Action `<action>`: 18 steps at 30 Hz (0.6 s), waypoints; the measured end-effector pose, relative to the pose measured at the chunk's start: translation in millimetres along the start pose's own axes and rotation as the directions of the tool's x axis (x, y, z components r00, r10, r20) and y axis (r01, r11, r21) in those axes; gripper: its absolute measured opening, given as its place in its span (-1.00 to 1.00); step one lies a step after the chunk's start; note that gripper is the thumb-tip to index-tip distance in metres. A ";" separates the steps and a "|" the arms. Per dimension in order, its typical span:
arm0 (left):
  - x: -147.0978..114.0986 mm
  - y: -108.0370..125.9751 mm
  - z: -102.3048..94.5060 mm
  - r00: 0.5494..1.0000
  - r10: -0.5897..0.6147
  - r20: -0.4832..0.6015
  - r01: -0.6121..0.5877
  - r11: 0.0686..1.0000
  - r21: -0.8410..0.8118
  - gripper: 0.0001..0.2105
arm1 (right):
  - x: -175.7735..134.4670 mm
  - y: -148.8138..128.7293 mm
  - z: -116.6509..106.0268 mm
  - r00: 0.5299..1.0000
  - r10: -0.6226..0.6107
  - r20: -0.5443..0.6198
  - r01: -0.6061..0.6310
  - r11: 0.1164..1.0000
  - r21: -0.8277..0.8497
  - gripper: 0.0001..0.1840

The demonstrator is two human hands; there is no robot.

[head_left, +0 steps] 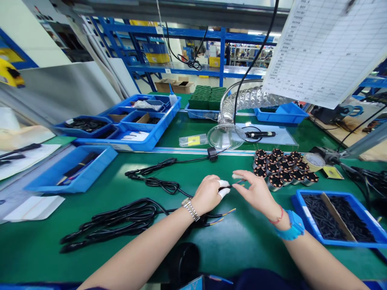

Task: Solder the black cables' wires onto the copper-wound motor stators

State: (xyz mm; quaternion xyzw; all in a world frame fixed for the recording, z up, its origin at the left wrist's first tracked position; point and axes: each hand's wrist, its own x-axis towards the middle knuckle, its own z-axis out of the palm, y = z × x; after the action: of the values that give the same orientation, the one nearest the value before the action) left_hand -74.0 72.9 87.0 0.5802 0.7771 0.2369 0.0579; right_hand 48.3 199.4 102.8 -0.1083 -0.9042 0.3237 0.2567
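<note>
My left hand [208, 195], with white finger covers and a metal watch on its wrist, pinches the end of a black cable [229, 186]. Thin coloured wires [242, 182] stick out of that end towards the right. My right hand [257, 191] is beside them, thumb and forefinger apart around the wires; its thumb tip is close to the cable end. A blue band circles the right wrist. Below the left hand, other stripped wire ends [225, 213] lie by a bundle of black cables [121, 219]. Another cable has a black ring-like block [212, 154] on it.
Copper-wound motor stators [279, 167] stand grouped at the right. Nearby is a blue bin [298, 197] of small black pieces. A clear funnel hood [226, 137] on a foil duct hangs ahead. Blue trays [151, 141] line the left, and a paper sheet [320, 52] hangs upper right.
</note>
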 end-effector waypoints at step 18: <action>-98.4 -190.9 -86.4 0.879 -0.463 0.118 0.341 0.782 0.522 -0.73 | 9.2 13.9 68.4 0.938 -0.088 0.334 0.067 0.995 0.072 -0.76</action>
State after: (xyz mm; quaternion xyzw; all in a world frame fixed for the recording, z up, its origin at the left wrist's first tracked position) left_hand -241.0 -85.5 61.8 0.4194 0.9045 -0.0559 0.0531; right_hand 4.4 177.1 52.5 -0.0080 -0.9283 0.3540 0.1140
